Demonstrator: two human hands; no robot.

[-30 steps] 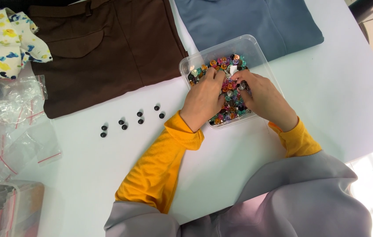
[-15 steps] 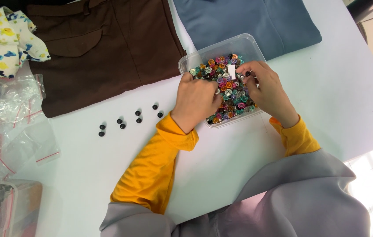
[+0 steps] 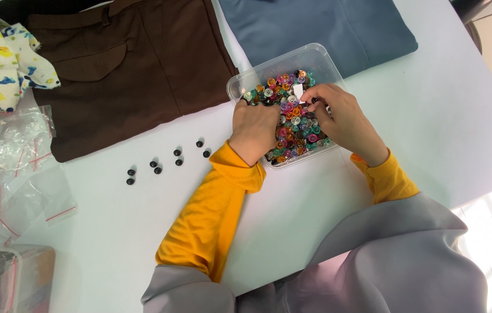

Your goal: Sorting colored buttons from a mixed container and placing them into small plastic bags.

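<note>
Both hands work inside a clear tub point(image 3: 240, 84) that sits on the white table point(image 3: 449, 133), just in front of a brown garment point(image 3: 136, 64) and a blue garment point(image 3: 327, 29). The tub is full of small mixed-colour buttons point(image 3: 295, 124). The left hand point(image 3: 254, 130) lies knuckles up over the tub's near left part, fingers curled down into the buttons; whether it grips any cannot be told. The right hand point(image 3: 341, 119) reaches in from the right, its fingertips pinched together on the heap beside a small white piece point(image 3: 299, 91), what they pinch being too small to make out. Left of the tub, a loose row of black buttons point(image 3: 168, 161) lies on the table. Clear bags point(image 3: 8, 168) lie at the far left.
</note>
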